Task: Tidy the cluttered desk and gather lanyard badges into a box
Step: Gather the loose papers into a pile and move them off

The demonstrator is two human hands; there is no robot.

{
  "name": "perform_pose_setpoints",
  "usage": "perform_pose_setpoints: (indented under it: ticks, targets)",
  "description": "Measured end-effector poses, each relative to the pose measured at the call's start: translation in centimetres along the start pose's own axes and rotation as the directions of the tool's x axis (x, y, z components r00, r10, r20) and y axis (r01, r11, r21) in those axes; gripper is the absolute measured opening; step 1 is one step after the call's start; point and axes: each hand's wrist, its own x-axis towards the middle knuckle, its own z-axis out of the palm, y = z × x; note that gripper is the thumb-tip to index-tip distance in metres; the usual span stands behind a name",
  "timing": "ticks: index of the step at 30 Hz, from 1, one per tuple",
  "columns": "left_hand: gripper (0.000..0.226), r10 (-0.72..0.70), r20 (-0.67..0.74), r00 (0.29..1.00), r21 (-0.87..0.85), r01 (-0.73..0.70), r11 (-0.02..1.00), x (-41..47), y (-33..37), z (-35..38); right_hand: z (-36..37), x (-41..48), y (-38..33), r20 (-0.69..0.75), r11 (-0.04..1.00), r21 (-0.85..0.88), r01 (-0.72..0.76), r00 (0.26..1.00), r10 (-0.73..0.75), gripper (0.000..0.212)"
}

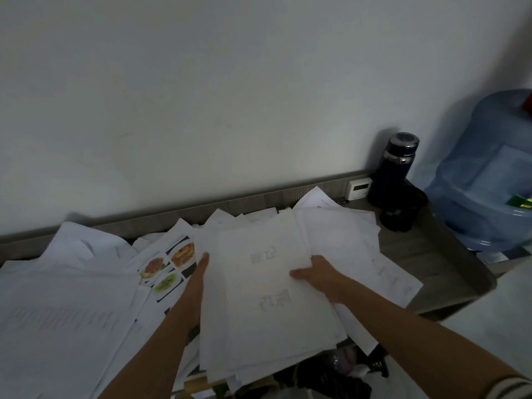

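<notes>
A stack of white paper sheets (259,306) lies in the middle of the grey desk (431,254), faint mirrored print showing through the top sheet. My left hand (198,272) presses flat against the stack's left edge. My right hand (319,275) grips its right edge, thumb on top. More loose sheets (57,306) cover the desk's left half, among them a printed food menu page (169,266). No lanyard badges and no box are in view.
A dark insulated bottle (394,165) and a black cup (403,208) stand at the desk's back right, beside a small white device (358,189). A large blue water jug (486,174) stands off the desk's right end. Dark clutter (331,372) lies below the front edge.
</notes>
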Motion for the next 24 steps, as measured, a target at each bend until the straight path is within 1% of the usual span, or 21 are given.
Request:
perform_pose_setpoints:
  ticks: [1,2,4,6,7,8,9,11,12,13,14,15,16,17,18,19,21,22,23,24]
  targets:
    - [0.030,-0.016,0.033,0.999,0.063,0.013,0.998,0.1,-0.1,-0.1,0.5,0.4,0.3,-0.005,1.000,0.011,0.026,1.000,-0.026,0.027]
    - [0.035,-0.043,0.037,0.998,0.108,0.039,0.993,0.0,-0.1,-0.3,0.8,0.8,0.4,-0.039,0.999,0.020,0.050,0.998,-0.050,0.029]
    - [0.036,-0.075,0.014,0.997,0.165,0.072,0.984,-0.1,-0.1,-0.5,0.7,1.6,0.4,-0.167,0.996,-0.009,0.093,0.981,-0.093,0.033]
    - [0.030,-0.085,-0.005,0.996,0.158,0.085,0.984,-0.1,-0.2,-0.6,0.4,2.0,0.6,-0.268,0.991,-0.029,0.132,0.954,-0.135,0.026]
    - [0.028,-0.084,-0.007,0.996,0.140,0.085,0.987,0.0,-0.1,-0.8,0.7,2.0,0.7,-0.281,0.988,-0.021,0.154,0.947,-0.154,0.021]
    - [0.029,-0.085,-0.007,0.996,0.132,0.085,0.988,-0.2,0.0,-0.8,1.1,2.0,0.8,-0.262,0.985,-0.008,0.174,0.950,-0.170,0.017]
    - [0.033,-0.087,-0.001,0.996,0.134,0.087,0.987,0.1,-0.1,-1.0,1.8,1.9,0.9,-0.199,0.982,0.007,0.188,0.963,-0.183,0.015]
    - [0.048,-0.094,0.023,0.995,0.150,0.090,0.985,0.3,-0.1,-1.3,3.5,1.7,1.0,-0.006,0.980,0.010,0.197,0.980,-0.197,0.026]
    - [0.054,-0.101,0.034,0.994,0.161,0.094,0.982,0.3,-0.1,-1.3,4.0,1.8,1.0,0.052,0.977,-0.046,0.209,0.977,-0.207,0.034]
    - [0.057,-0.109,0.046,0.993,0.167,0.100,0.981,0.4,-0.1,-1.4,4.2,1.9,0.9,0.048,0.960,-0.144,0.240,0.971,-0.236,0.041]
    - [0.060,-0.115,0.068,0.991,0.162,0.103,0.981,0.4,0.0,-1.5,4.2,2.3,0.6,-0.021,0.932,-0.249,0.262,0.961,-0.275,0.045]
    - [0.060,-0.125,0.087,0.988,0.154,0.110,0.982,0.4,0.0,-1.5,3.9,2.5,0.3,-0.125,0.905,-0.338,0.257,0.941,-0.314,0.045]
    - [0.060,-0.133,0.101,0.986,0.146,0.117,0.982,0.3,0.1,-1.4,3.7,2.8,0.0,-0.220,0.889,-0.390,0.239,0.913,-0.342,0.044]
    - [0.058,-0.136,0.112,0.984,0.135,0.121,0.984,0.4,0.2,-1.4,3.7,3.0,-0.2,-0.268,0.881,-0.416,0.223,0.896,-0.354,0.042]
    - [0.057,-0.140,0.122,0.983,0.125,0.124,0.984,0.4,0.2,-1.3,3.9,3.2,-0.4,-0.256,0.873,-0.438,0.216,0.901,-0.351,0.039]
    - [0.056,-0.143,0.136,0.980,0.116,0.128,0.985,0.4,0.3,-1.1,4.3,3.3,-0.6,-0.190,0.866,-0.446,0.225,0.922,-0.337,0.037]
    - [0.052,-0.151,0.170,0.974,0.097,0.136,0.986,0.3,0.5,-0.8,4.8,3.5,-0.7,-0.028,0.881,-0.415,0.228,0.965,-0.263,0.040]
    - [0.049,-0.156,0.179,0.971,0.088,0.142,0.986,0.3,0.5,-0.7,4.6,3.5,-0.8,-0.002,0.885,-0.411,0.220,0.970,-0.242,0.042]
    - [0.047,-0.165,0.178,0.970,0.085,0.152,0.985,0.3,0.5,-0.6,3.8,3.5,-1.1,-0.035,0.878,-0.426,0.217,0.966,-0.256,0.044]
    - [0.045,-0.175,0.168,0.970,0.081,0.163,0.983,0.2,0.5,-0.7,2.5,3.5,-1.4,-0.125,0.864,-0.462,0.201,0.949,-0.288,0.045]
